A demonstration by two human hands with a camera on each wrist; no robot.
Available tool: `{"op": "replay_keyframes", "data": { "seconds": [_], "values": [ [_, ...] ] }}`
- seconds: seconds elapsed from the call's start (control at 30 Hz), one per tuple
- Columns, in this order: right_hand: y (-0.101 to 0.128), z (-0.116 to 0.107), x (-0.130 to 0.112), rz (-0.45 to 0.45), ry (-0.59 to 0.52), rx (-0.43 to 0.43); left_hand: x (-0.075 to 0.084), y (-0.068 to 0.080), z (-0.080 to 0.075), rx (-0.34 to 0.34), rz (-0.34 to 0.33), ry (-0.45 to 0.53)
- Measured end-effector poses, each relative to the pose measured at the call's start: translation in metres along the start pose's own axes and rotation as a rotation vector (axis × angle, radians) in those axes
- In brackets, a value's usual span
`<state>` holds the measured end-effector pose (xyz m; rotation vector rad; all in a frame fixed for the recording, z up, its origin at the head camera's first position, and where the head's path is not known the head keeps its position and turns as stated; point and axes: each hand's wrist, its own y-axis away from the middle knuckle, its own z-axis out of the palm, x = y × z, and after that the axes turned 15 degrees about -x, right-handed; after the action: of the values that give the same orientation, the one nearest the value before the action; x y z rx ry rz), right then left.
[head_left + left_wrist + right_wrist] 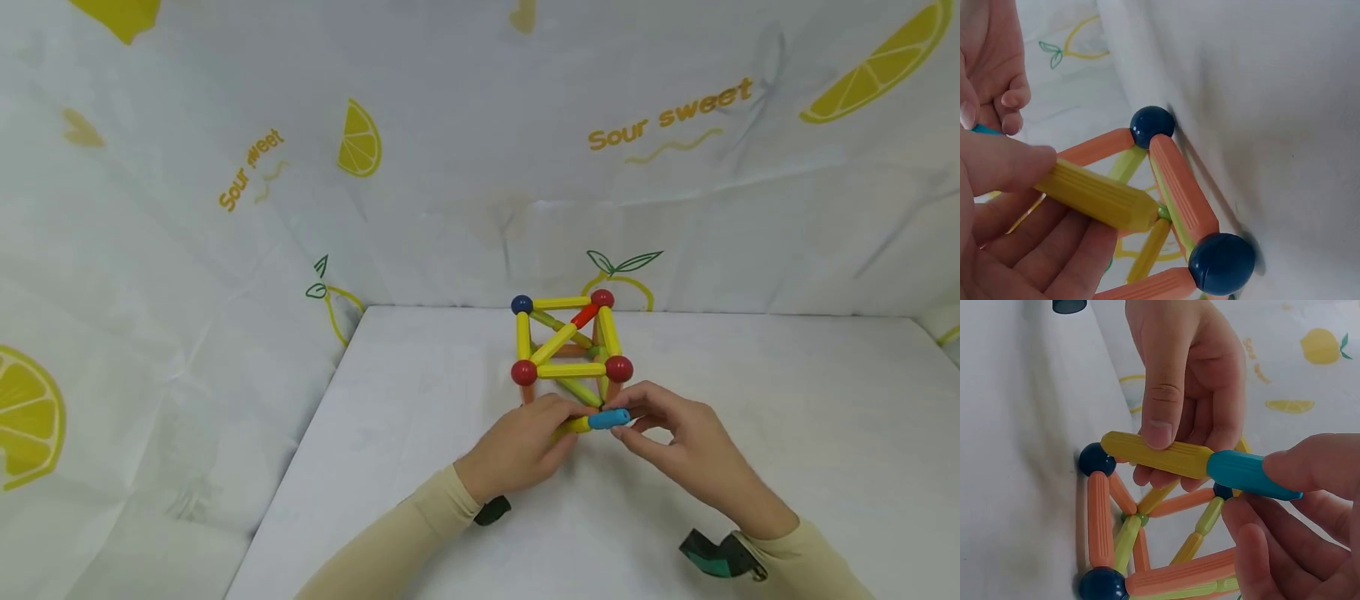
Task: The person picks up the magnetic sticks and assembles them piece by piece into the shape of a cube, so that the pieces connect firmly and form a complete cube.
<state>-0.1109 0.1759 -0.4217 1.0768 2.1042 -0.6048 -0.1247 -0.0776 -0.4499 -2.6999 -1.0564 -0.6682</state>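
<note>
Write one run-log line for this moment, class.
left hand: pinches yellow stick | right hand: pinches blue stick | sticks: joined end to end | cube frame: on table

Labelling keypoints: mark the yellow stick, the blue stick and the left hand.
yellow stick [1157,454]: right wrist view, middle of its ribbed shaft.
blue stick [1241,474]: right wrist view, bare shaft just ahead of the fingertips.
left hand [517,446]: head view, back of the hand.

Left hand [525,446], right hand [686,446]: fingertips pinched, grips meeting, forearms converging.
</note>
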Motion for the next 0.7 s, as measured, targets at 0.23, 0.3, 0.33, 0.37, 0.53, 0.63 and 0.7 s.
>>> {"op": "replay_keyframes", "data": {
  "seconds": [0.23, 0.3, 0.33, 0.37, 0.53, 0.63, 0.7],
  "values": [
    [0.002, 0.016, 0.005, -0.015, 0.072, 0.071, 0.000, 0.006, 0.017, 0.022, -0.132, -0.144],
    [0.000, 0.016, 0.005, -0.027, 0.137, 0.103, -0.001, 0.003, 0.019, 0.048, -0.128, -0.200],
    [0.000, 0.015, 0.005, -0.034, 0.172, 0.117, -0.001, 0.002, 0.019, 0.064, -0.122, -0.227],
    [-0.001, 0.014, 0.004, -0.037, 0.203, 0.129, -0.002, 0.000, 0.019, 0.081, -0.115, -0.250],
    [-0.006, 0.008, -0.001, -0.058, 0.288, 0.158, -0.005, -0.009, 0.018, 0.178, -0.094, -0.320],
    [-0.009, 0.007, -0.002, -0.067, 0.312, 0.164, -0.007, -0.010, 0.018, 0.226, -0.096, -0.355],
    [-0.011, 0.008, -0.003, -0.072, 0.328, 0.172, -0.007, -0.010, 0.017, 0.243, -0.097, -0.365]
  ]
}}
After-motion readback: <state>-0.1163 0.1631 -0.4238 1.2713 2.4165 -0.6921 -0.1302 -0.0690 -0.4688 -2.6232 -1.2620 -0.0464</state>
